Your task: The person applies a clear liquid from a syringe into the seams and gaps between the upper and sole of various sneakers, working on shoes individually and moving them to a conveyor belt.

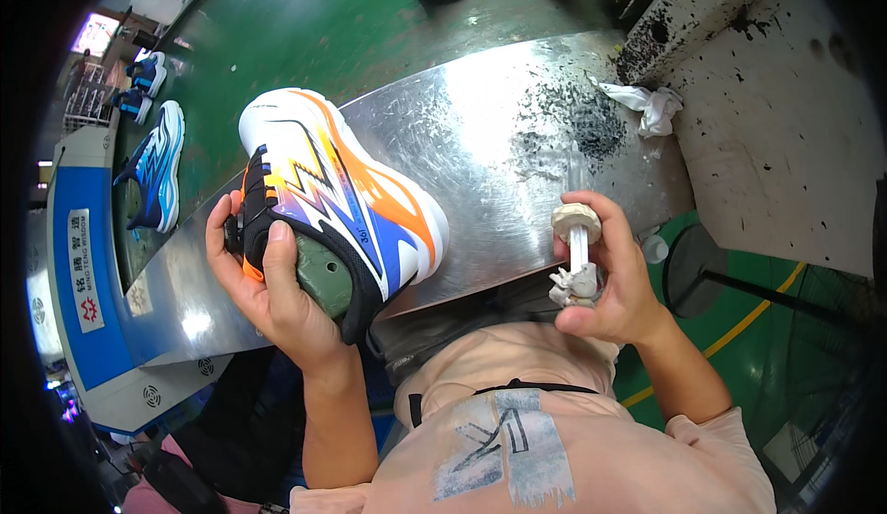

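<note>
Your left hand [277,283] grips the shoe [346,195]; right fingers [605,209] clench the brush [577,255]. Brush its sole edge next.

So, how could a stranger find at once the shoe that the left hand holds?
Look at the shiny metal table in the middle. At its near left edge, the left hand grips a sneaker by the heel. Unlike the blue shoes on the green belt behind, it is white with orange and blue zigzags.

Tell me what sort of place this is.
Likely a shoe factory workstation: the left hand holds a sneaker on a green last over a scratched metal bench, with more sneakers on the line alongside.
</note>
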A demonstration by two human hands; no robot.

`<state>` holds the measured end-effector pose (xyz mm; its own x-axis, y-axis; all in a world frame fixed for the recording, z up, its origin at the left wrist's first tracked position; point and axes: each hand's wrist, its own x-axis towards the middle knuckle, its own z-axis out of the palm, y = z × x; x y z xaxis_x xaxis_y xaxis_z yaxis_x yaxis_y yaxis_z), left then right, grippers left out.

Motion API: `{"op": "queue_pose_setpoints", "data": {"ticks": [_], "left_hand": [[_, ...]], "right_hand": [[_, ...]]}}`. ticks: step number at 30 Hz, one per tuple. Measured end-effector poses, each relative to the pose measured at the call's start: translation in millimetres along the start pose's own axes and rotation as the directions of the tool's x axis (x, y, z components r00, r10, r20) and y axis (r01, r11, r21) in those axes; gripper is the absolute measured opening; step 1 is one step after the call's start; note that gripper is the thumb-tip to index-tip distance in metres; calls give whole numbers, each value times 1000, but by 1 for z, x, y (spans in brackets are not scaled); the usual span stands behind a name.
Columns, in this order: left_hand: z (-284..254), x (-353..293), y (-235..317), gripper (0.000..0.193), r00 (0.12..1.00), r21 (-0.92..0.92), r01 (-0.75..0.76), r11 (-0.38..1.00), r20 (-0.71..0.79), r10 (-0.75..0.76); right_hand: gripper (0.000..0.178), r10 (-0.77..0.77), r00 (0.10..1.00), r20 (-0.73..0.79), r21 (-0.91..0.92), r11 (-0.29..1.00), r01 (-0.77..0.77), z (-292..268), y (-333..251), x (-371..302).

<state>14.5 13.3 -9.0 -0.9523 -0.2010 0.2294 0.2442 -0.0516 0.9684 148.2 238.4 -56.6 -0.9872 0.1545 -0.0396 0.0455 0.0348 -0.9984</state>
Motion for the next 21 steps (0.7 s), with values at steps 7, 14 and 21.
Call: {"op": "queue_pose_setpoints", "data": {"ticks": [7, 14, 21], "left_hand": [[-2, 0, -2, 48, 1000, 1, -18, 1000, -11, 18], [-3, -1, -4, 46, 999, -8, -37, 999, -19, 37], [-6, -1, -3, 47, 999, -25, -33, 999, -13, 33]], "right_hand": [[127, -167, 944, 286, 956, 121, -268, 18, -27, 2], [127, -129, 916, 380, 922, 134, -364, 34, -24, 16], [129, -112, 912, 395, 912, 164, -375, 39, -22, 23]]}}
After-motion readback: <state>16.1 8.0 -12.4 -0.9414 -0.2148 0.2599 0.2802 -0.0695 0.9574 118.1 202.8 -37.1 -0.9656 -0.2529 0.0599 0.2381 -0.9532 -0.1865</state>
